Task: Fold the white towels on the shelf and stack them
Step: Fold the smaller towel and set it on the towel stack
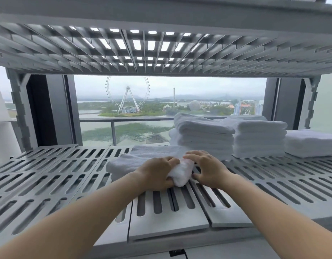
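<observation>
While on the shelf (49, 176), both hands (157, 173) (208, 170) around one towel (181, 173).

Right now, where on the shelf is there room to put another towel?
Free: the bare shelf left of the towel being folded, and the front strip before the three towel stacks. Crowded: the back right, where they sit.
</observation>
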Demonstrator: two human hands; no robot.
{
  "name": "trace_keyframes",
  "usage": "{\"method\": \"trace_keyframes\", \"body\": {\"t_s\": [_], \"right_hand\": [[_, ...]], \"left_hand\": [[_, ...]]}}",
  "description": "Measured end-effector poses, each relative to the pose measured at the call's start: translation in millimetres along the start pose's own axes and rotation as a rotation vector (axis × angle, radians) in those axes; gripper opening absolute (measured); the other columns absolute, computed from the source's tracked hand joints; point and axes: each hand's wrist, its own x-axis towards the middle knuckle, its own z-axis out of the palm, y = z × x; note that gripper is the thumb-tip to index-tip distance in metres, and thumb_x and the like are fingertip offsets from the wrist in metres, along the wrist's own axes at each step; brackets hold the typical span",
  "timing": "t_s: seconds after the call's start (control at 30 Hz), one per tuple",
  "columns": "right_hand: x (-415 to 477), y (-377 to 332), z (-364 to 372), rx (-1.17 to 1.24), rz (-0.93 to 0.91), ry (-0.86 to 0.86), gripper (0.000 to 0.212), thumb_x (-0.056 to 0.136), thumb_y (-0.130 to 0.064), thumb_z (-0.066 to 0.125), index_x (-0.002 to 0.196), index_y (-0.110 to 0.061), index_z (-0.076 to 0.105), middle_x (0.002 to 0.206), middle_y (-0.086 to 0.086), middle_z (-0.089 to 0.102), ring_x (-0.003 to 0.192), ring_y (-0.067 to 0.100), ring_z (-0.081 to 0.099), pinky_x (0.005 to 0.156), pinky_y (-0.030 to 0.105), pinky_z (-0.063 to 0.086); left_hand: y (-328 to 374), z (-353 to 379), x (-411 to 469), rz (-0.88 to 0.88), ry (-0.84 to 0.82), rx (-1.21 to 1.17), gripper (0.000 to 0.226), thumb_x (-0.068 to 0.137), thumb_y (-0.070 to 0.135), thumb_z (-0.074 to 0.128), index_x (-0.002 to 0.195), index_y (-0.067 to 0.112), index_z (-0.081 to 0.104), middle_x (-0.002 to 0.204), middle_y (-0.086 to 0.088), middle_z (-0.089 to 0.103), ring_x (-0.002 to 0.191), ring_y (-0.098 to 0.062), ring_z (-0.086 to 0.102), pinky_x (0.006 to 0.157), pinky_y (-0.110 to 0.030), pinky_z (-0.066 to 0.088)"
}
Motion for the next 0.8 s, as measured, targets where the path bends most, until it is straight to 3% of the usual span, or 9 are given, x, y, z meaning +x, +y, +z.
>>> {"method": "trace_keyframes", "body": {"t_s": [0.13,0.23,0.33,0.43,0.6,0.7,0.8], "right_hand": [[18.9,-8.4,2.4,-0.129,-0.115,-0.052,0.061,0.077,-0.023,0.064,0.135,-0.025,0.046,0.147,-0.004,0.039,0.139,0.016,0.029,0.113,0.032,0.025],[31.8,-25.3,12.8,-0.15,-0.178,-0.029,0.048,0.073,-0.036,0.065,0.119,-0.025,0.056,0.124,-0.003,0.058,0.116,0.019,0.052,0.097,0.03,0.035],[39.1,-45.0,25.8,-0.185,-0.233,0.051,0.039,0.072,-0.043,0.063,0.106,-0.025,0.057,0.106,-0.004,0.061,0.098,0.022,0.057,0.075,0.03,0.041],[42.1,-65.2,37.3,-0.191,-0.268,0.085,0.044,0.069,-0.05,0.061,0.106,-0.026,0.055,0.102,-0.004,0.058,0.096,0.02,0.051,0.069,0.029,0.038],[43.6,-88.7,42.3,-0.131,-0.266,0.067,0.05,0.066,-0.053,0.064,0.108,-0.027,0.054,0.105,-0.002,0.055,0.101,0.021,0.05,0.076,0.032,0.039],[42.2,-85.0,34.2,-0.045,-0.238,-0.084,0.06,0.066,-0.043,0.069,0.121,-0.03,0.049,0.122,-0.006,0.05,0.111,0.016,0.047,0.091,0.033,0.041],[36.5,-93.0,31.8,-0.057,-0.188,-0.121,0.058,0.066,-0.037,0.066,0.12,-0.031,0.049,0.118,-0.007,0.058,0.103,0.019,0.057,0.084,0.032,0.047]], "left_hand": [[-21.3,-12.9,-28.0,0.029,-0.08,-0.09,0.063,0.083,0.022,0.059,0.141,0.019,0.035,0.141,0.001,0.045,0.127,-0.016,0.044,0.106,-0.025,0.03],[-41.1,-23.9,-52.1,-0.021,-0.125,-0.081,0.069,0.079,0.012,0.059,0.141,0.027,0.033,0.148,0.006,0.036,0.135,-0.013,0.033,0.114,-0.029,0.022],[-56.2,-34.9,-72.4,-0.179,-0.253,-0.177,0.077,0.075,0.019,0.06,0.139,0.043,0.026,0.15,0.017,0.024,0.132,-0.009,0.029,0.105,-0.019,0.021],[-56.4,-37.3,-79.1,-0.264,-0.336,-0.259,0.08,0.074,0.032,0.057,0.143,0.042,0.018,0.149,0.016,0.018,0.126,-0.014,0.033,0.098,-0.024,0.031],[-61.7,-23.5,-84.5,-0.219,-0.213,0.048,0.084,0.081,0.037,0.063,0.146,0.038,0.01,0.144,0.013,0.029,0.124,-0.018,0.041,0.103,-0.035,0.037],[-72.4,-18.7,-90.3,-0.227,-0.178,0.018,0.08,0.084,0.035,0.064,0.147,0.036,0.015,0.145,0.01,0.034,0.122,-0.019,0.046,0.1,-0.035,0.04],[-82.0,-18.1,-93.9,-0.189,-0.108,-0.008,0.073,0.082,0.036,0.066,0.142,0.04,0.026,0.138,0.012,0.044,0.116,-0.018,0.051,0.094,-0.033,0.041]]}}
